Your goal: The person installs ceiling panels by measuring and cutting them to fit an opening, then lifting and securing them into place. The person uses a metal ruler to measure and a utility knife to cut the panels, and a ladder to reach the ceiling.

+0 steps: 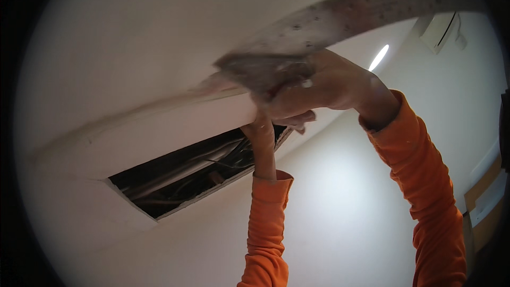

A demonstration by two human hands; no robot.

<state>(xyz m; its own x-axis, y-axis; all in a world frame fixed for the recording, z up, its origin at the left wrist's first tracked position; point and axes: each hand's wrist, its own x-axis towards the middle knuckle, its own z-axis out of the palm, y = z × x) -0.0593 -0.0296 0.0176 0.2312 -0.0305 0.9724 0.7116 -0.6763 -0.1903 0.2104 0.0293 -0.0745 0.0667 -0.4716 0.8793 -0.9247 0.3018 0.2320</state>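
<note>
My right hand (324,85) is raised to the white ceiling, its fingers closed on a long flat metal ruler (340,21). Dark marks run along this grey, stained strip, which stretches up and to the right, bent by the lens. Motion blurs its lower left end, close to the ceiling surface. Below and behind, my left hand (260,130) reaches up at the right part of a long rectangular ceiling opening (132,202). Most of the left fingers are hidden behind the right hand, so their grip does not show. Orange sleeves cover both forearms.
Inside the opening, dark cables and pipe-like lengths show. A pale wall (340,196) stands to the right, with a bright light strip (379,57) above it. A white box-shaped unit (440,32) hangs at upper right. Brown and white panels (486,202) stand at the right edge.
</note>
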